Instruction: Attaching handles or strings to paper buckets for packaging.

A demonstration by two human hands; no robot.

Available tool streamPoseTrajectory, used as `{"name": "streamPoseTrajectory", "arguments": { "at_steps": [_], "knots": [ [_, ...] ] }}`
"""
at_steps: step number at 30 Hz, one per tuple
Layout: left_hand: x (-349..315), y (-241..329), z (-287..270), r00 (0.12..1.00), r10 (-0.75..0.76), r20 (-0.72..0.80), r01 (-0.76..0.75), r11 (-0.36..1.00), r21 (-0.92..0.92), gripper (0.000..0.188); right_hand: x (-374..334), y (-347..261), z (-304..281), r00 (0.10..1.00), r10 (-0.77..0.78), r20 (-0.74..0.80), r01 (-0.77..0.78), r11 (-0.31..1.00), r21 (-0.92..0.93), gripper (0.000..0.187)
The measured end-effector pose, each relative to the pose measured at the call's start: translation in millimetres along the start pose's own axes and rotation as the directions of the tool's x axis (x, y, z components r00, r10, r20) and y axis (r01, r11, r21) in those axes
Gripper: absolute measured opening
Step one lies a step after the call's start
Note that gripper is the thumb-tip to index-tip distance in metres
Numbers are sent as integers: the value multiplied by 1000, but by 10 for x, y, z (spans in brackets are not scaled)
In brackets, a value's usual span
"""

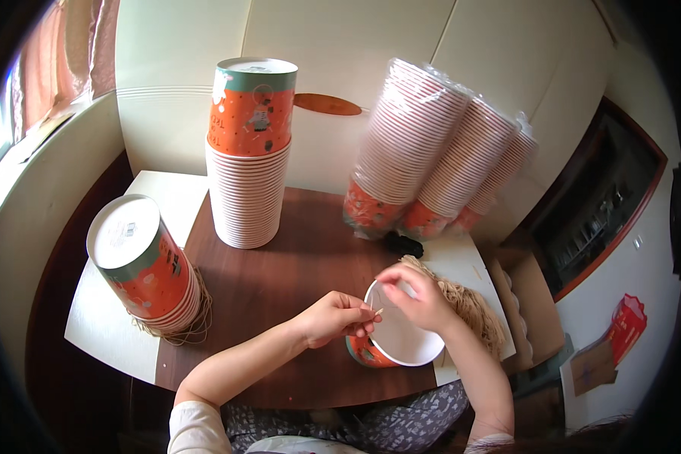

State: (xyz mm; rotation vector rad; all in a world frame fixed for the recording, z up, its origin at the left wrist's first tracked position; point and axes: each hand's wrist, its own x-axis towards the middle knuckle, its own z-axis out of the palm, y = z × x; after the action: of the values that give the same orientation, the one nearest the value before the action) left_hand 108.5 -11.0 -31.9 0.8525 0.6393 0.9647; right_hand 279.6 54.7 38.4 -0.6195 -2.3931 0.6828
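A paper bucket (pixel 405 340), white inside and orange outside, tilts with its mouth toward me at the table's near edge. My left hand (pixel 334 318) is closed in a pinch at the bucket's left rim, holding a thin strand of straw-coloured raffia (pixel 379 311) whose short end pokes out. Above the far side of the mouth hovers my right hand (pixel 424 301), its fingers curled loosely, with a gap between thumb and forefinger. Just right of the bucket, partly behind my right forearm, lies a bundle of raffia (pixel 473 306).
An upside-down stack of orange buckets (pixel 250 166) stands at the back. A shorter stack (pixel 147 265), ringed at its base by loose strands, is at the left. Plastic-wrapped stacks (pixel 431 151) lean at the back right near a black item (pixel 402 245). A cardboard box (pixel 533 303) sits beyond the table (pixel 280 287).
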Motion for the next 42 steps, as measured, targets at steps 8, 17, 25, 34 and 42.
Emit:
{"name": "streamPoseTrajectory", "arguments": {
  "at_steps": [8, 17, 25, 34, 42],
  "knots": [
    [22, -13, -27, 1000, 26, 5, -26, 999, 23, 19, -336, -144, 87, 998, 65, 22, -65, 998, -24, 15],
    [43, -33, -64, 999, 29, 12, -30, 995, 95, 19, -392, -189, 146, 994, 65, -85, -78, 986, -149, 8],
    [51, -29, -94, 999, -31, 15, 30, 999, 28, 13, -581, -357, 336, 995, 10, -103, -32, 976, -215, 11],
    [28, 5, -50, 1000, -19, 12, 19, 1000, 3, 7, -732, -384, 700, 980, -195, -47, 97, 664, -742, 6],
    [18, 4, -32, 995, 100, 16, -101, 983, 156, 6, -623, -388, 435, 991, -59, -116, 8, 917, -400, 12]
  ]
}}
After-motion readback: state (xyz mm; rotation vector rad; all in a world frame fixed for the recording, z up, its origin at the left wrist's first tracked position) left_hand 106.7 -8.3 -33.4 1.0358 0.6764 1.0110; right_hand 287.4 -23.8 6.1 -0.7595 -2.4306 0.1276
